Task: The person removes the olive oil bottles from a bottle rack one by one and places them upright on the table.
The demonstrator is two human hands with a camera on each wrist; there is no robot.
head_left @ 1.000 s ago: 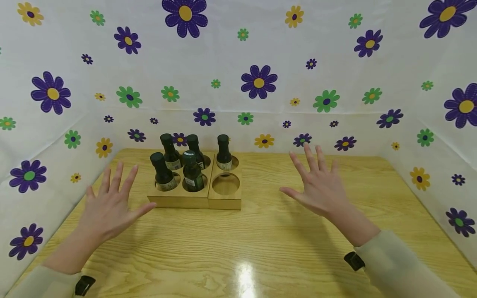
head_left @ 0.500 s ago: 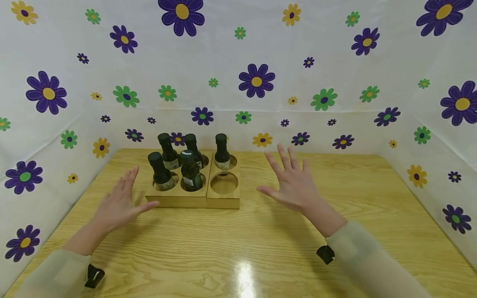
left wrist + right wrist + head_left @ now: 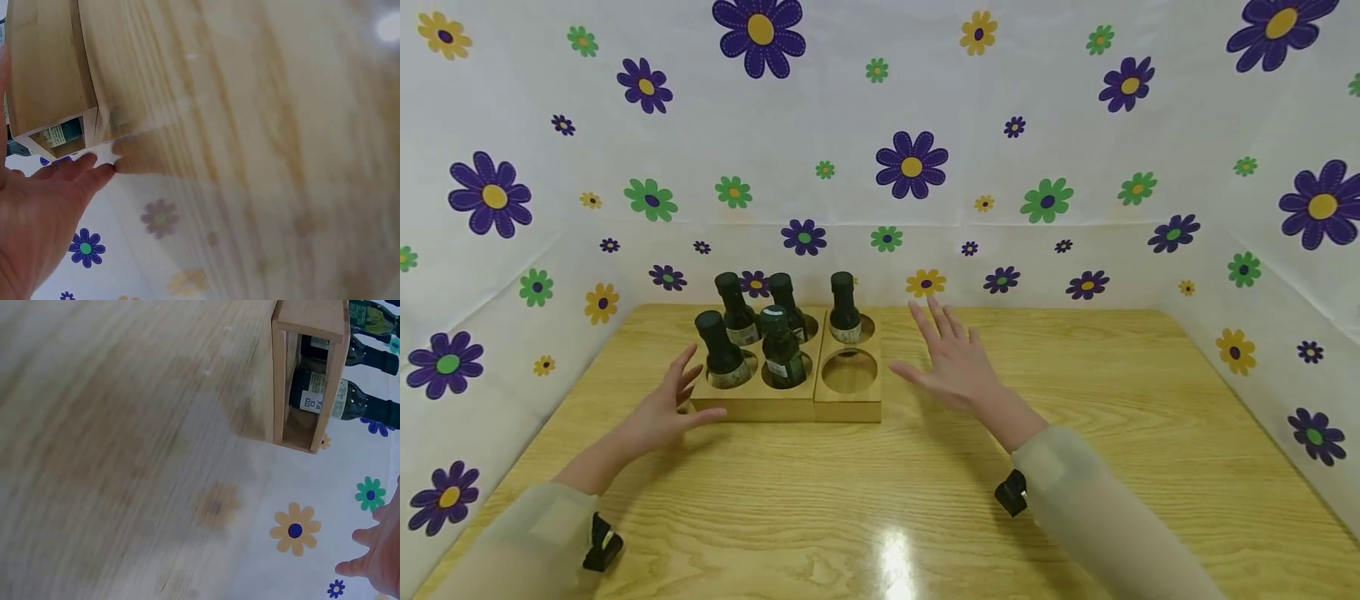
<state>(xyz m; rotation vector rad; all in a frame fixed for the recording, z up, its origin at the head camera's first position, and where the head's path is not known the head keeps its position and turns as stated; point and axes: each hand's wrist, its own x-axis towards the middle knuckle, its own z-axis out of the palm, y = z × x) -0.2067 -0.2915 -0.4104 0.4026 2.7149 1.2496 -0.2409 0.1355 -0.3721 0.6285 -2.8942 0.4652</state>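
Note:
A wooden bottle rack (image 3: 752, 408) with four-sided open ends stands on the table, a narrower two-hole rack (image 3: 847, 412) flush against its right side. Small dark green bottles with black caps fill the wider rack's holes, among them a front left bottle (image 3: 722, 346) and a lighter green bottle (image 3: 782, 354). One more bottle (image 3: 844, 308) stands in the narrow rack's back hole; its front hole is bare. At the wide rack's left end, my left hand (image 3: 658, 414) has its thumb before the front face, fingers loosely bent. My right hand (image 3: 955, 367), fingers spread, hovers right of the narrow rack.
The wood-grain table (image 3: 880, 483) spreads in front of the racks and to their right. White cloth (image 3: 850, 108) printed with flowers walls in the back and both sides. A black wrist strap piece (image 3: 1012, 493) hangs under the right sleeve.
Both hands have moved inward toward the racks, the left turning so its thumb faces the front corner, the right coming left. Racks and bottles stay put; the view shifts slightly.

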